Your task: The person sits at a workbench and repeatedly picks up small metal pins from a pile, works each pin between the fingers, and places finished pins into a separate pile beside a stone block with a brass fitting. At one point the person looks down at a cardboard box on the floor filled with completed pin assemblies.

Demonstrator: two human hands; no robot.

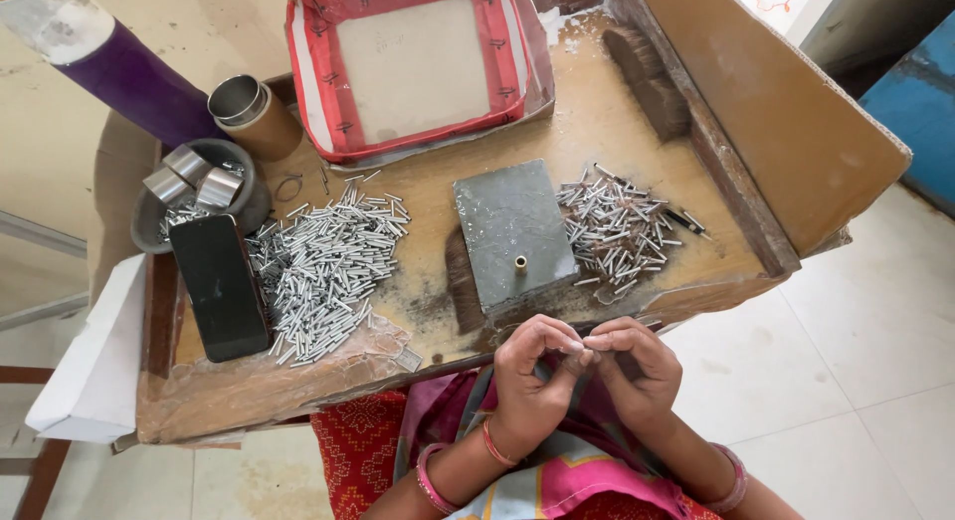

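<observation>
My left hand [532, 379] and my right hand [637, 366] meet fingertip to fingertip just below the near edge of the wooden work table [557, 132]. Whatever they pinch between them is too small to make out. In front of them a grey metal block [512, 231] with a small brass peg [519, 264] rests on the table. A large heap of small silver metal tubes [328, 266] lies to the block's left. To its right sits a smaller heap of silver tubes [617, 226].
A black phone [219, 286] lies at the table's left, beside a grey bowl [149, 221] holding metal rings. A cardboard tube with a metal cap [254, 112], a red-edged tray [413, 67], a brush [647, 77] and a purple roll [119, 62] stand further back.
</observation>
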